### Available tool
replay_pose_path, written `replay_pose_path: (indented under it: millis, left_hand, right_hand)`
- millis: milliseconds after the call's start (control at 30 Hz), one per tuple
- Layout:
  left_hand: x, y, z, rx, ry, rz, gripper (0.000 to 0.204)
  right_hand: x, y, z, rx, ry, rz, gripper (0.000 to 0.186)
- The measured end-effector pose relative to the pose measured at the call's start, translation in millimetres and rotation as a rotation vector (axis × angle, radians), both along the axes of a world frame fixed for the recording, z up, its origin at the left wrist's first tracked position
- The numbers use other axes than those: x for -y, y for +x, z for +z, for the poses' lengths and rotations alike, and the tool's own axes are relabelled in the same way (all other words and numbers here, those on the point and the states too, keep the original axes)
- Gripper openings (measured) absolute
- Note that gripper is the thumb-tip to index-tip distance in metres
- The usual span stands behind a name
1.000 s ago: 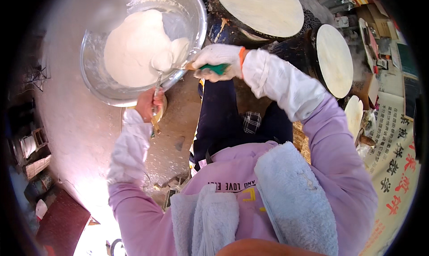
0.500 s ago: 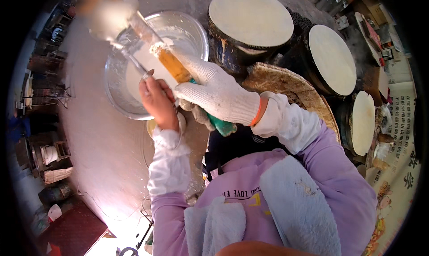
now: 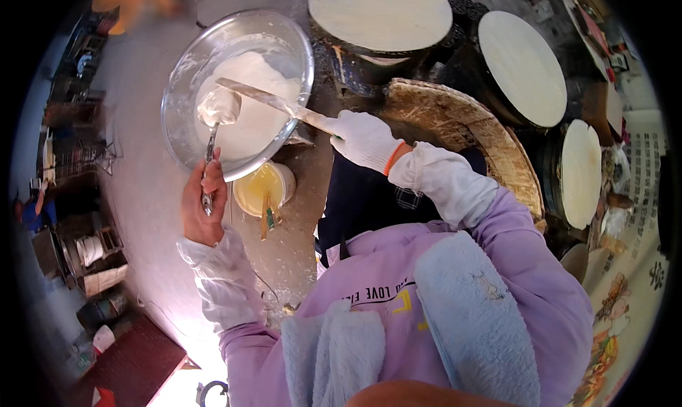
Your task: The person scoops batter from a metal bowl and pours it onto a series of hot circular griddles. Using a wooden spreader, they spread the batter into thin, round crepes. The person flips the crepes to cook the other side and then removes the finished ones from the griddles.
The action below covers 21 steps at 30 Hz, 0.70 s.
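Your bare left hand [image 3: 204, 206] grips a batter-loaded spoon [image 3: 217, 115] over the steel bowl [image 3: 186, 73], your gloved right hand [image 3: 364, 138] clasps a spatula [image 3: 273, 103]; tilting could drip batter outside.

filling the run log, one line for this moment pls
left hand: holds ladle of batter | right hand: holds scraper | over bowl

A shiny, smooth metal mixing bowl [image 3: 238, 94] holds glossy, wet white batter [image 3: 250, 115]. Over the bowl, a polished metal spoon [image 3: 210, 154] and a flat, matt wooden spatula [image 3: 273, 103]. Right of the bowl, a knitted white cloth glove [image 3: 364, 138], a rough woven straw mat [image 3: 469, 133] and smooth, matt pale round griddle plates [image 3: 380, 12].
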State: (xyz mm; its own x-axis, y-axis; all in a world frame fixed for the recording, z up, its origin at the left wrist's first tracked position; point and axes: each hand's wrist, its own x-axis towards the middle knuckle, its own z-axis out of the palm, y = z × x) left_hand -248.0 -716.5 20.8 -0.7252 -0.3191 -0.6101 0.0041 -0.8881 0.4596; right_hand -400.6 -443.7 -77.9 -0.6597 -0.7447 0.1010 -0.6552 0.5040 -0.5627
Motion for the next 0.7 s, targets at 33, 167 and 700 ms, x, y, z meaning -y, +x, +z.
replay_pose_path:
  millis: [33,167,700]
  left_hand:
    - [-11,-1,2,0.040,-0.060,0.001,0.033]
    - [-22,-12,10,-0.045,-0.006,-0.127,0.032]
    - [-355,-143,147,-0.519,-0.432,-1.301,0.045]
  right_hand:
    - [-13,6,1,0.043,-0.055,-0.040,0.055]
    - [-74,20,15,0.128,-0.244,-0.252,0.053]
    - [-350,238,62,0.361,-1.425,-1.540,0.065]
